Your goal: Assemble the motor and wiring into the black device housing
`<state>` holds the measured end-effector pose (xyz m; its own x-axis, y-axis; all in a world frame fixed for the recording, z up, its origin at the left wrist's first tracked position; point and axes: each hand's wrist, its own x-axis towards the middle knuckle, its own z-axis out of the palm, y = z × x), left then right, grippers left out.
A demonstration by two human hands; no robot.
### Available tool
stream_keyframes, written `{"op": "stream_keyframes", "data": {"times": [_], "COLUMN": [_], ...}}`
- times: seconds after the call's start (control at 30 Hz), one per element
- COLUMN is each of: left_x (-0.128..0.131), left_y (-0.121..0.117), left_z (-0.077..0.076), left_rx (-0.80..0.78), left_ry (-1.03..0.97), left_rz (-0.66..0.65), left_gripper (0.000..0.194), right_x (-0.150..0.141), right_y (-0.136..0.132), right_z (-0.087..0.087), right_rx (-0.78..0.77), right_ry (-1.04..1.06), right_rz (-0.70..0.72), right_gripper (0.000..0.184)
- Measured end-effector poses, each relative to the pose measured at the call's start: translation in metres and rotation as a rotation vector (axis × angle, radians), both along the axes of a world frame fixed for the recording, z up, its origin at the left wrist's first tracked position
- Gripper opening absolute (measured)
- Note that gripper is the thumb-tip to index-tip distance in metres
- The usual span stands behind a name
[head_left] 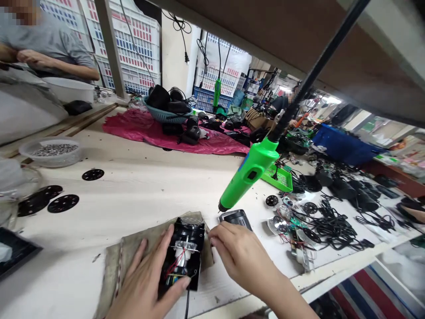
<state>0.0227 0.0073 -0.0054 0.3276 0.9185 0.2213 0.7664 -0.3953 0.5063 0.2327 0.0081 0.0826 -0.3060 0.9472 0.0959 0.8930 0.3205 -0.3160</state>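
Left hand steadying an opened black housing, right hand at its edge

Your left hand (149, 279) holds the black housing (196, 259) against a grey-brown cloth (112, 266), at the near edge of the white table (133, 195). Its index finger lies along the housing's left side and its thumb presses on the lower end. The housing lies open side up, showing a white mechanism and thin red wires (177, 262); a black cable runs from its lower end towards you.

Your right hand (241, 250) is at the housing's right edge, with fingers curled and the thumb and index fingertips close together. You cannot tell whether they pinch something small. Just beyond this hand lies a black part (237, 218).

Above it, a bright green power screwdriver (249, 175) hangs at a slant, tip down and to the left, touched by neither hand.

To the left are a clear bowl (63, 160) of small metal pieces and at least 3 flat black discs (63, 204). To the right, a green tray (287, 188) and a tangle of black cables (332, 223). Across the table, a blue basket (166, 116) of black parts sits on a pink sheet (129, 128). At upper left, 1 co-worker (63, 44) wears grey.
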Motion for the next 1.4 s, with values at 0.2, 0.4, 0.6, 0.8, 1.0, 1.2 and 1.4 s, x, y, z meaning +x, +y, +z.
{"op": "stream_keyframes", "data": {"times": [0.2, 0.4, 0.6, 0.8, 1.0, 1.2, 1.4], "left_x": [0.000, 0.000, -0.004, 0.000, 0.001, 0.003, 0.006], "left_y": [0.000, 0.002, 0.008, 0.005, 0.001, -0.006, -0.010], "left_z": [0.003, 0.004, -0.002, -0.006, 0.000, 0.003, 0.009], "left_rx": [0.049, 0.092, 0.154, 0.063, -0.001, -0.083, -0.036], "left_ry": [-0.010, 0.010, 0.026, -0.032, -0.037, -0.077, -0.109], "left_rz": [-0.048, -0.041, -0.135, -0.121, -0.032, 0.090, 0.083], "left_gripper": [0.064, 0.068, 0.077, 0.072, 0.067, 0.063, 0.055], "right_x": [-0.016, -0.021, -0.021, -0.027, -0.026, -0.008, -0.007], "right_y": [0.003, 0.011, 0.008, 0.008, -0.004, -0.029, -0.043], "right_z": [-0.006, -0.011, -0.018, -0.021, -0.021, -0.029, -0.047], "right_rx": [0.052, 0.094, 0.138, 0.130, 0.115, 0.146, 0.140], "right_ry": [-0.142, -0.237, -0.291, -0.289, -0.190, 0.147, 0.289], "right_rz": [0.103, 0.218, 0.261, 0.209, 0.078, -0.140, -0.168], "right_gripper": [0.007, 0.014, 0.014, 0.014, 0.007, 0.019, 0.017]}}
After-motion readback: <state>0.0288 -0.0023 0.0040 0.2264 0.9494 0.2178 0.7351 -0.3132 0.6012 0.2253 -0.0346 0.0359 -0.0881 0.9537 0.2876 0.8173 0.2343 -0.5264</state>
